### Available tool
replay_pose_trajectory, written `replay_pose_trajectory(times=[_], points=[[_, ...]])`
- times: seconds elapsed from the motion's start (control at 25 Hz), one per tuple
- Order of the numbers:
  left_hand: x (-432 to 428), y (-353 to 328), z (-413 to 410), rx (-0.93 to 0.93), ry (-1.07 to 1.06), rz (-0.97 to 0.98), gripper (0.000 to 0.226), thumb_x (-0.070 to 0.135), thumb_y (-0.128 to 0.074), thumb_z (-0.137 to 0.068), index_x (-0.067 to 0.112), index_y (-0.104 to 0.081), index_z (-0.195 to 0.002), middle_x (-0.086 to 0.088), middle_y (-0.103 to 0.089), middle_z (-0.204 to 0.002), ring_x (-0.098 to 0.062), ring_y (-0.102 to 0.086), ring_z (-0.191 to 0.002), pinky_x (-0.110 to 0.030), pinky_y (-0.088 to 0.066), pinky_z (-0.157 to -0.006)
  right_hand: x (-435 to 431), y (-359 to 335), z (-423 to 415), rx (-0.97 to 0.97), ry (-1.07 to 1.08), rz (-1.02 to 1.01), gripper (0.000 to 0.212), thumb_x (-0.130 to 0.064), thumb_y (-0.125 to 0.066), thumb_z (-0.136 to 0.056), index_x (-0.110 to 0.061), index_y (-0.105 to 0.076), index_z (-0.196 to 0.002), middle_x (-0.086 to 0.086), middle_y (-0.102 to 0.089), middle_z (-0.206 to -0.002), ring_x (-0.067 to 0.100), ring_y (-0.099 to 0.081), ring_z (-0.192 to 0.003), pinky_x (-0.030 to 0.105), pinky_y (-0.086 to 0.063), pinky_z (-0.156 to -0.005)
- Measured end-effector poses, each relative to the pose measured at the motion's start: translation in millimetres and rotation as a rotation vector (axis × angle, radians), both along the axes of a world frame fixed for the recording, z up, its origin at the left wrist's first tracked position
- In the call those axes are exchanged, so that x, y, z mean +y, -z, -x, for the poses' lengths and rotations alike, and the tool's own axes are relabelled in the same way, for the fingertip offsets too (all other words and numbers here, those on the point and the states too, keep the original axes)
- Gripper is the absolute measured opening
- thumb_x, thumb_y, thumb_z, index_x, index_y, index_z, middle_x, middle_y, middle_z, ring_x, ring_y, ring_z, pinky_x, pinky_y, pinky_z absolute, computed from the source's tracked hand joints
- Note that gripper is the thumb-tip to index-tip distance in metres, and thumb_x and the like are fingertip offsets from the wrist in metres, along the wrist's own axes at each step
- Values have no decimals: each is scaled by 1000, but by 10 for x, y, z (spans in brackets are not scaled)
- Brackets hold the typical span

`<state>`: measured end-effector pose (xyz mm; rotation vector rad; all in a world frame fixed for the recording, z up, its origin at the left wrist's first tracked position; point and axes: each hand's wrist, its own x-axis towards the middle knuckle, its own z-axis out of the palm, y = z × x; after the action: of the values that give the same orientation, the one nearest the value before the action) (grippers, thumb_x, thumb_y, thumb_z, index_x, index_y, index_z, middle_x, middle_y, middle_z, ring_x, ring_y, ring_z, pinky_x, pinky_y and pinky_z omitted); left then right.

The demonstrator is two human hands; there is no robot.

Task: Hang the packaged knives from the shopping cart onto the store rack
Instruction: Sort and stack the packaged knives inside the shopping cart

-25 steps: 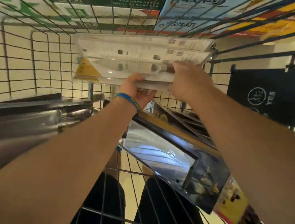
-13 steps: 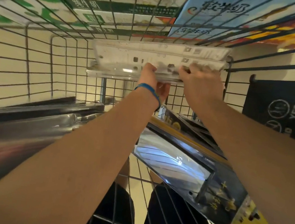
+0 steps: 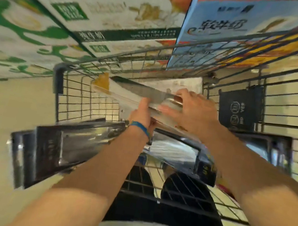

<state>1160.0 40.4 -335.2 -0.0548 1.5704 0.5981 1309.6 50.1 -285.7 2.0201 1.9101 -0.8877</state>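
From the head camera, the left hand [image 3: 141,111] pinches the near edge of a small stack of packaged knives [image 3: 133,92] from below while the right hand [image 3: 189,109] lies curled over its handle end, both hands closed on the stack above the shopping cart [image 3: 87,100]. The packs look like light, stiff, slick clear blisters over card, liable to slide apart. Gripping firmly across the edges near the handles seems safest.

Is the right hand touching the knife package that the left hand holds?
Touching. The head view shows the right hand lying on top of the knife package, while the left hand grips it from below.
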Motion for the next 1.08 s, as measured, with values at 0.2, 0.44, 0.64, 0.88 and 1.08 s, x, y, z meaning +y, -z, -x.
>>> replay_pose_trajectory(times=[0.2,0.44,0.64,0.88,1.08], points=[[-206,-709,50,-105,0,-103,57,46,-74,-77,3,-66,-114,-17,-68,-99,-33,-66,-85,-43,-56,-71,-78,-559,-106,-6,96,25,78,-91,-30,-83,-33,-68,-116,8,-73,-115,33,-66,-108,38,-47,-76],[-458,-1356,200,-322,-10,-297,54,55,-56,-93,11,-69,-122,-18,-69,-122,-36,-66,-112,-51,-54,-94,-161,-1224,-307,403,303,341,64,-81,-67,-71,-26,-76,-103,-3,-75,-100,18,-70,-90,36,-53,-82],[-201,-1958,248,-285,-36,-446,26,24,-60,-94,5,-62,-111,-9,-74,-86,-26,-72,-77,-39,-61,-66,-430,-1528,-440,902,769,137,31,-53,-77,-61,-31,-76,-83,4,-77,-83,18,-74,-68,32,-58,-59],[122,-2755,204,-39,99,-768,22,-1,-59,-93,11,-61,-111,-3,-75,-90,-20,-73,-79,-39,-62,-69,-377,-1957,-458,1158,910,-105,38,-69,-75,-66,-41,-80,-90,-1,-80,-96,20,-77,-85,38,-61,-74],[174,-3355,211,185,111,-933,33,26,-60,-98,17,-60,-130,-7,-68,-124,-26,-62,-118,-43,-51,-101,-185,-2539,-546,1377,772,-214,39,-36,-79,-75,-21,-76,-111,9,-77,-105,29,-73,-92,43,-62,-81]])
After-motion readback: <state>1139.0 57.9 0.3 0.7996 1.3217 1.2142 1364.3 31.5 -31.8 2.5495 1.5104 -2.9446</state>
